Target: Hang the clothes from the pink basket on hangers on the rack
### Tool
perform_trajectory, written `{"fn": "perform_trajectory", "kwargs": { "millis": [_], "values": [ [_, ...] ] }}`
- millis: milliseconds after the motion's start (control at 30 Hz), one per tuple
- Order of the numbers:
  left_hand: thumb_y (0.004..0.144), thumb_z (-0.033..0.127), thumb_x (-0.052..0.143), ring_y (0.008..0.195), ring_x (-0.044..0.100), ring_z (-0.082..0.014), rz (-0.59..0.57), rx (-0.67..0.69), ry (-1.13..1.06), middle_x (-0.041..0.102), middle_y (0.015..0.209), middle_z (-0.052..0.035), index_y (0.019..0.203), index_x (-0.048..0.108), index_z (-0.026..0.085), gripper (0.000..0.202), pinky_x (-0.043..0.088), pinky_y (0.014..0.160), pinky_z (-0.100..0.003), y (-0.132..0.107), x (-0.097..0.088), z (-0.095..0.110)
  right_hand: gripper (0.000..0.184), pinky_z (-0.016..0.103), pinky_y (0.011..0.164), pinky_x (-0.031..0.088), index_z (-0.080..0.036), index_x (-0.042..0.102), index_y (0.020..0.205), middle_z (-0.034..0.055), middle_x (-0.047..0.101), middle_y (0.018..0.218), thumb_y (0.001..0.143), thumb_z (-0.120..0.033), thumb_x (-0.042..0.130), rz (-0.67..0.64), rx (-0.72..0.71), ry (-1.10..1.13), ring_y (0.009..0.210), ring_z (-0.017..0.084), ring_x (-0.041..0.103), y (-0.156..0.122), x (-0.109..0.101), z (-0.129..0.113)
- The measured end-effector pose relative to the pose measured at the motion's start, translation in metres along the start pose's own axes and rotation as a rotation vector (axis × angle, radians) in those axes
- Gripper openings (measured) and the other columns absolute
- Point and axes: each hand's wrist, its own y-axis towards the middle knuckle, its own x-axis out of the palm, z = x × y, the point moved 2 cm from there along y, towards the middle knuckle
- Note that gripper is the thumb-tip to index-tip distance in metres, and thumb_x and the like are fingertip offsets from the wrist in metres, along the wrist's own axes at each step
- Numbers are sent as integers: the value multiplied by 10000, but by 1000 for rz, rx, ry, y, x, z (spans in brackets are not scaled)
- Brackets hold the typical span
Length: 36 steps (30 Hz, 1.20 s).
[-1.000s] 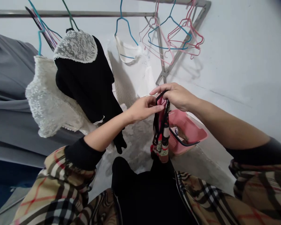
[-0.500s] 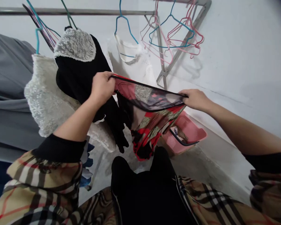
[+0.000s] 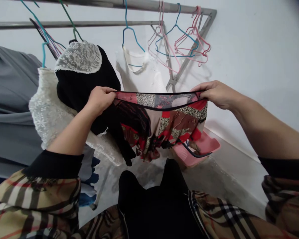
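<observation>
A patterned garment (image 3: 169,122) in red, black, brown and cream hangs between my hands, its black-edged opening stretched almost level. My left hand (image 3: 101,101) pinches one end of that edge, close in front of a black top (image 3: 87,83) with a white lace yoke. At the opposite end, my right hand (image 3: 218,94) grips the edge, with the pale wall behind it. The garment's lower part falls in loose folds and covers part of a pink basket (image 3: 209,146). Exactly what kind of garment it is, I cannot tell.
Blue and pink hangers (image 3: 178,43) hang at the right of a metal rack (image 3: 142,5). A white top (image 3: 142,76), a white lace garment (image 3: 48,106) and grey cloth (image 3: 12,99) hang there too. Below is a grey floor (image 3: 109,192).
My right hand has moved up and to the right, my left slightly down and left. The garment's edge is now stretched wider and more level, and its body has spread out.
</observation>
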Motion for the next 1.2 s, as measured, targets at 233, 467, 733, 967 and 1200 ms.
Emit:
{"fn": "perform_trajectory", "kwargs": {
  "millis": [233, 467, 733, 967, 1200],
  "values": [
    [839, 248, 534, 576, 608, -145, -137, -223, -499, 647, 713, -51, 813, 631, 169, 127, 552, 621, -307, 0, 15, -1, 221, 237, 639, 557, -179, 744, 793, 19, 712, 741, 600, -108, 662, -135, 171, 246, 633, 114, 636, -13, 10, -6],
    [836, 122, 553, 534, 588, -104, -169, -337, -966, 609, 611, 11, 798, 639, 168, 104, 555, 587, -228, -2, 21, 6, 312, 273, 666, 560, -178, 732, 864, 53, 729, 812, 635, -367, 831, -269, 201, 304, 687, 142, 659, -15, 12, 14],
    [791, 117, 573, 507, 613, -149, -224, -294, -917, 652, 618, -23, 794, 658, 152, 92, 530, 508, -252, -24, 17, 27, 448, 237, 661, 463, -157, 659, 746, 10, 658, 716, 666, -579, 784, -348, 53, 289, 650, 94, 560, -17, 16, 28],
    [722, 146, 555, 504, 611, -156, -389, -438, -827, 635, 590, -20, 703, 651, 168, 100, 537, 526, -263, -67, 8, 42, 379, 274, 683, 489, -159, 731, 898, 54, 704, 811, 722, -494, 747, -748, 92, -212, 702, 140, 608, 8, 4, 17],
    [603, 213, 635, 481, 590, -137, -521, -385, -793, 623, 603, -15, 704, 650, 186, 106, 453, 443, -208, -96, 6, 42, 295, 321, 754, 503, -138, 682, 936, 96, 675, 886, 863, -393, 555, 316, -321, -320, 798, 181, 608, 101, 18, -60]
  ]
}}
